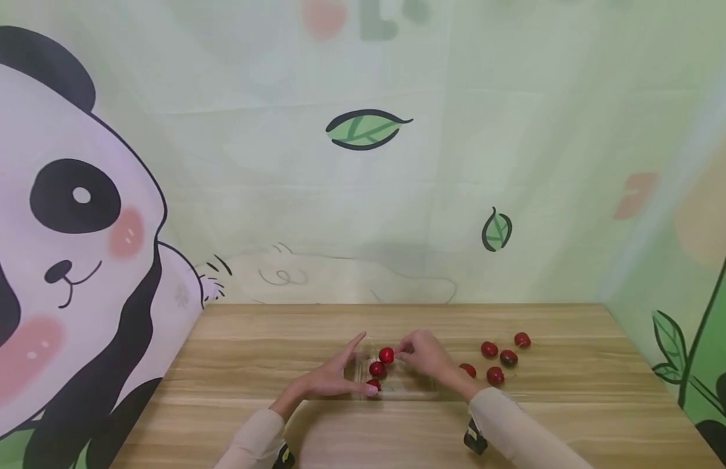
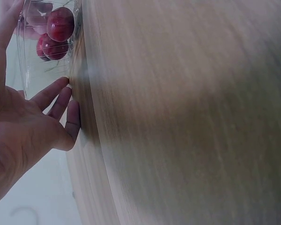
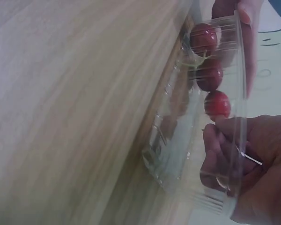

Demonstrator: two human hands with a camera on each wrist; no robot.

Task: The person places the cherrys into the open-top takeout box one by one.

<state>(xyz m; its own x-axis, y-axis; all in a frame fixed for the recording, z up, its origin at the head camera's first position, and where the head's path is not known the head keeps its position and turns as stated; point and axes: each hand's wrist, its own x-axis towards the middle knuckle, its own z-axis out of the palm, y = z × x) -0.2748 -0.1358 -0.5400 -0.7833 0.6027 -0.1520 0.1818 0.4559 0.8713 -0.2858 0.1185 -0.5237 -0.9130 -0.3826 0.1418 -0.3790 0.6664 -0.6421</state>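
Observation:
A clear plastic box [image 1: 406,395] lies on the table with cherries at its left end. My left hand [image 1: 329,380] holds that end, thumb over the near rim and fingers spread along the far side. In the left wrist view, the left fingers [image 2: 50,96] reach to the box's end wall. My right hand [image 1: 424,355] is over the box and pinches a bright red cherry [image 1: 387,355] between thumb and fingertips. Another cherry [image 1: 377,369] sits just in front of it, and a third cherry [image 1: 373,385] is partly behind the left thumb.
Several loose dark red cherries [image 1: 495,375] lie on the wooden table [image 1: 251,339] to the right of the box, one partly hidden by the right forearm. A printed cloth [image 1: 269,163] with a panda and leaves hangs behind the table's far edge.

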